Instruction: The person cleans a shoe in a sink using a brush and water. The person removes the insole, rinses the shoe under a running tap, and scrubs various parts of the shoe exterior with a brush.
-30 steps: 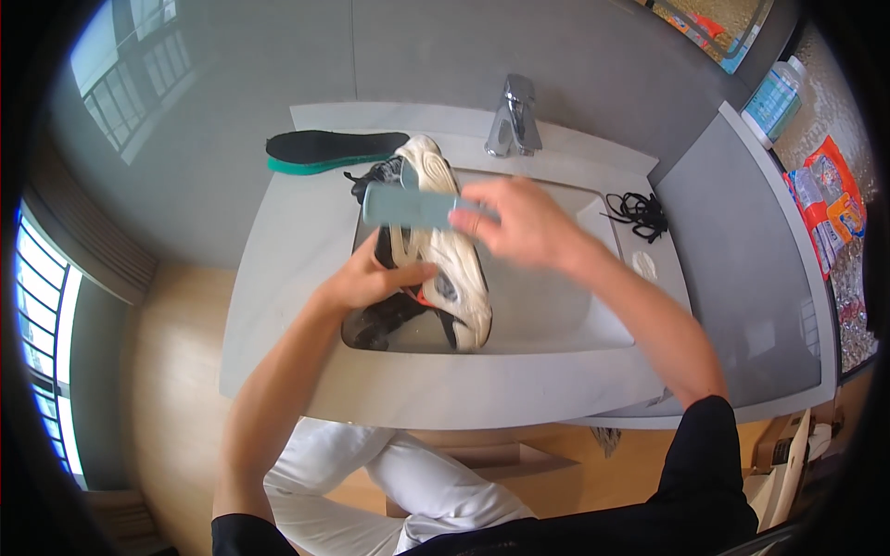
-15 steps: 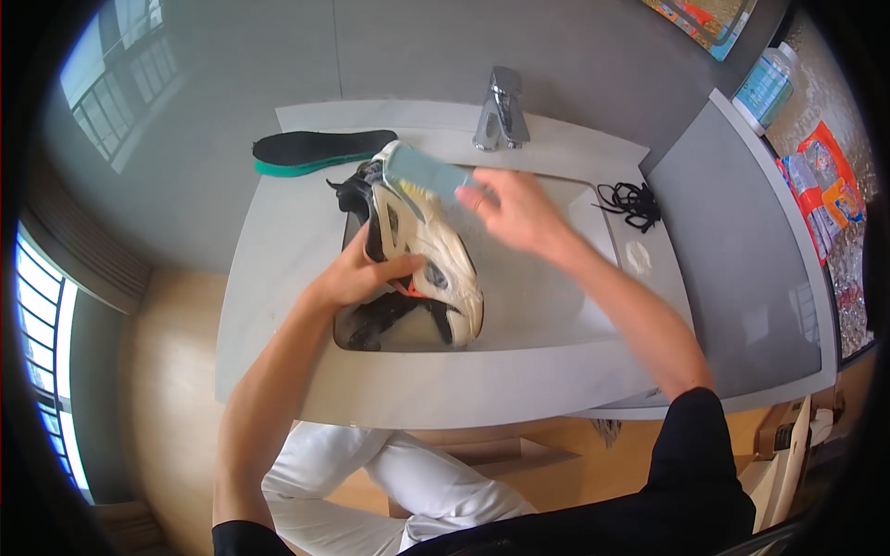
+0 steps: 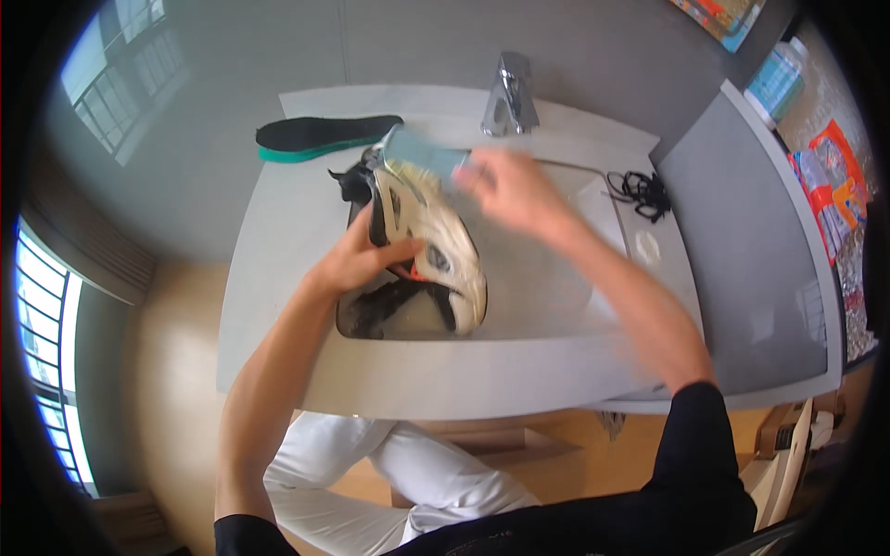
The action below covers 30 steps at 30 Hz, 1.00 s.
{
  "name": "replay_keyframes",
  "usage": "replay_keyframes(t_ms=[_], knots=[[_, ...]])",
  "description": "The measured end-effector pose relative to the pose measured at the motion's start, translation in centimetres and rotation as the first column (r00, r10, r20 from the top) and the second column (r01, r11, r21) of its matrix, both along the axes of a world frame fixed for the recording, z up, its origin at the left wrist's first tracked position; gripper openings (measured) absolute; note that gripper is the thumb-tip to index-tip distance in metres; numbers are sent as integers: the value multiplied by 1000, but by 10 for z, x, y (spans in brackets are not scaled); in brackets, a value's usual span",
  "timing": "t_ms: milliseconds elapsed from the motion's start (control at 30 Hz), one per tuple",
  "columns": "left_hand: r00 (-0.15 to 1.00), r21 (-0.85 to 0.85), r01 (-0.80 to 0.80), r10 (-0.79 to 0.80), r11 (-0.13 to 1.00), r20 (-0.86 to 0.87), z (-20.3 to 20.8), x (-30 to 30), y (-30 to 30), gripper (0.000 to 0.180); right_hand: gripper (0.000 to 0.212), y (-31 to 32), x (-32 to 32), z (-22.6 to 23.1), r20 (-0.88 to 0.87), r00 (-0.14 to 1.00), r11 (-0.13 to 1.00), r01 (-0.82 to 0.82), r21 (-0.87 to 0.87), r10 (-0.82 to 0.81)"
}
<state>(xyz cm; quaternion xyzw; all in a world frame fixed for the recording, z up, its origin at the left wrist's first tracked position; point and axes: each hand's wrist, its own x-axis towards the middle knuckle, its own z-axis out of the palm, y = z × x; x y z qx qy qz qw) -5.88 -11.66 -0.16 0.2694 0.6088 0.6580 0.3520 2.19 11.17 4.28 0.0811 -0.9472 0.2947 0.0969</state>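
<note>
My left hand (image 3: 366, 258) grips a white and black sneaker (image 3: 443, 221) by its side, thumb across the upper, and keeps it tilted over the sink (image 3: 542, 310). In my right hand (image 3: 519, 193) is a pale blue-green scrubbing brush (image 3: 422, 151), its yellowish bristles against the far end of the shoe. Motion blurs the brush and the right fingers. Dark shoe parts (image 3: 375, 310) hang down at the sink's left front corner; how they join the sneaker is hard to make out.
A black and green insole (image 3: 324, 134) lies on the counter at the back left. Behind the sink stands a chrome faucet (image 3: 510, 97). Black shoelaces (image 3: 642, 193) sit right of the basin, near a whitish smear (image 3: 647, 246). A bottle (image 3: 777, 82) and an orange packet (image 3: 830, 176) are at the far right.
The brush and my right hand have shifted slightly along the far end of the sneaker. My left hand keeps its grip. The whole view has tilted a little.
</note>
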Motion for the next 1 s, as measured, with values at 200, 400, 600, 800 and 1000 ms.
replay_keyframes(t_ms=[200,400,600,800,1000], knots=[[975,-12,-95,91,995,-205,-15,-5,1,33,34,2,-8,2,54,998,999,34,6,-34],[951,-145,-308,303,940,-56,-11,-6,6,42,35,7,13,0,115,990,996,78,46,-83],[940,-116,-281,297,953,170,-4,-5,6,52,34,21,47,11,398,916,985,-21,169,-49],[916,-143,-310,336,940,220,1,-3,8,56,36,27,44,10,347,933,976,16,219,-93],[924,-54,-262,267,963,274,-11,-13,8,55,30,22,36,7,252,967,985,-12,174,-33]])
